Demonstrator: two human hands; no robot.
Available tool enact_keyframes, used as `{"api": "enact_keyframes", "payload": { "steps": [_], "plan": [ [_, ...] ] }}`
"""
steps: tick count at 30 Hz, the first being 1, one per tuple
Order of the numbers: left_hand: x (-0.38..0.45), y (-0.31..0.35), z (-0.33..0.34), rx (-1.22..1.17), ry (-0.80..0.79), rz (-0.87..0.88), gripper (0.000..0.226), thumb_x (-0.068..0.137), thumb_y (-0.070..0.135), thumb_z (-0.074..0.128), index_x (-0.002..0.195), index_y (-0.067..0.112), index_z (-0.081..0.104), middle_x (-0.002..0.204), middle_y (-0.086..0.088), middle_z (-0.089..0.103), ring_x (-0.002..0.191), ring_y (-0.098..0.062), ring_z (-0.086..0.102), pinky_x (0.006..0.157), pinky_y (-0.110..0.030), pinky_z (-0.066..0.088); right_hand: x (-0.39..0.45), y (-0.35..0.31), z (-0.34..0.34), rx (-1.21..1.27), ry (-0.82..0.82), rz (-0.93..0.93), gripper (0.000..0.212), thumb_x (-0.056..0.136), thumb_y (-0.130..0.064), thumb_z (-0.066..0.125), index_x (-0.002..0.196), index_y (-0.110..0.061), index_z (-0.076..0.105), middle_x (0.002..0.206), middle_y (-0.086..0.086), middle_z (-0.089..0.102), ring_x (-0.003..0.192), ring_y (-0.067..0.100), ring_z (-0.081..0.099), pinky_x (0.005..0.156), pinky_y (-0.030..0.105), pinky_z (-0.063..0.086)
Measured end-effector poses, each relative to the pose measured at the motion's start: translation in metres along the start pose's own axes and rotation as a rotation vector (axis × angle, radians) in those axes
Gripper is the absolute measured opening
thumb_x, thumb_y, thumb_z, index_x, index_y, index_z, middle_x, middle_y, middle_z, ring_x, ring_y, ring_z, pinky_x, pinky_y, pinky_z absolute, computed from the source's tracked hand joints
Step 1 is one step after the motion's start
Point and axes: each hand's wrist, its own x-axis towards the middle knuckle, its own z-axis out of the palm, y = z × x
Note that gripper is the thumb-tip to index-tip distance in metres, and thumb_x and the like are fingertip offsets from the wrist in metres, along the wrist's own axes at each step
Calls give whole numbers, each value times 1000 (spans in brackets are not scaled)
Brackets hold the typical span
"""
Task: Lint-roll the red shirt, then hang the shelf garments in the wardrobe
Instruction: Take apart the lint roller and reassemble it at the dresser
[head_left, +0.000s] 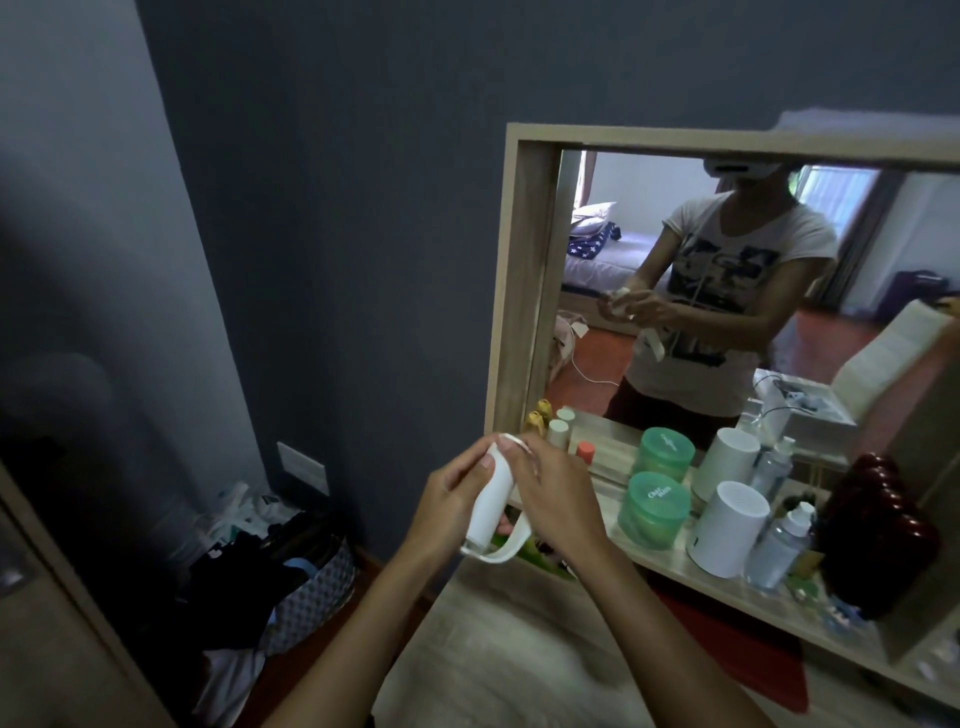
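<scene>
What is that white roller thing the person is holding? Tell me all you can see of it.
The lint roller is a white cylinder with a curved white handle looping out below its lower end. It looks like smooth plastic and paper. It is held tilted before the mirror shelf. The left hand wraps the barrel, thumb near the top; the right hand pinches a loose white edge at its top end, seemingly peeling a sheet.

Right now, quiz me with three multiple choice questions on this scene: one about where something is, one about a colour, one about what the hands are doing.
1. Where does the green jar stand?
A. on the mirror shelf
B. on the floor
C. in the laundry basket

2. What colour is the lint roller?
A. red
B. white
C. black

3. What are the hands doing?
A. both hang empty
B. only one holds the roller
C. left hand grips it, right hand works its top

Answers: 1 A, it sits before the mirror; 2 B, its body is white; 3 C, both hands touch it.
</scene>
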Motion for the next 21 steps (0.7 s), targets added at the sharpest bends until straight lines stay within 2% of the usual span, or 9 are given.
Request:
{"api": "enact_keyframes", "payload": {
  "steps": [2, 5, 7, 10, 13, 15, 17, 19, 21],
  "plan": [
    [-1, 2, 2, 10, 9, 9, 27, 97, 18, 48, 123, 21, 56, 102, -2, 66, 70, -9, 70, 54, -19, 53, 3, 2, -1, 19, 1, 13, 33, 99, -46, 40, 106, -25, 66, 89, -5, 68, 77, 8, 62, 61, 18, 38],
    [2, 8, 2, 72, 2, 45, 25, 97, 22, 48, 117, 33, 57, 110, -2, 64, 82, -14, 69, 60, -19, 53, 8, 1, -2, 77, 33, 45, 36, 98, -47, 39, 107, -26, 67, 91, -5, 69, 80, 7, 63, 68, 24, 50],
    [3, 14, 3, 94, -15, 55, 24, 97, 22, 49, 117, 34, 57, 106, 3, 64, 78, -9, 69, 58, -18, 53, 12, 1, -2, 136, 49, 84, 37, 96, -49, 40, 105, -26, 68, 91, -5, 69, 81, 8, 64, 74, 33, 57],
    [6, 18, 4, 77, -26, 49, 24, 98, 19, 49, 113, 33, 59, 99, 4, 65, 68, -8, 69, 54, -22, 54, 17, 4, -1, 213, 58, 130, 35, 95, -49, 45, 100, -23, 69, 88, -4, 70, 81, 10, 66, 76, 40, 59],
    [10, 21, 3, 87, -46, 51, 27, 97, 22, 51, 121, 31, 59, 103, -3, 67, 70, -17, 70, 57, -29, 56, 19, 2, -3, 267, 78, 154, 34, 96, -46, 48, 98, -21, 70, 86, -2, 70, 79, 12, 66, 74, 38, 60],
    [12, 23, 2, 134, -50, 65, 30, 97, 23, 51, 125, 29, 57, 105, 2, 66, 75, -13, 70, 59, -25, 56, 20, 1, -6, 296, 72, 153, 34, 97, -43, 48, 89, -19, 70, 77, -3, 67, 72, 10, 64, 64, 24, 56],
    [15, 23, 1, 206, -48, 85, 33, 97, 24, 51, 129, 29, 54, 110, 6, 65, 84, -8, 69, 62, -21, 55, 22, 1, -9, 315, 40, 169, 36, 97, -41, 48, 79, -16, 66, 65, -6, 61, 61, 8, 58, 52, 12, 43],
    [17, 20, -2, 252, -48, 90, 34, 96, 26, 52, 130, 30, 54, 116, 3, 64, 92, -13, 67, 66, -23, 56, 24, 2, -9, 368, -14, 194, 37, 97, -41, 48, 76, -16, 66, 61, -6, 58, 58, 9, 55, 54, 17, 40],
    [18, 17, -4, 266, -47, 90, 35, 96, 25, 52, 131, 29, 54, 117, 0, 64, 93, -16, 67, 68, -26, 58, 25, 3, -9, 373, -104, 214, 37, 97, -44, 45, 85, -17, 68, 68, -5, 61, 65, 11, 58, 60, 24, 43]
  ]
}}
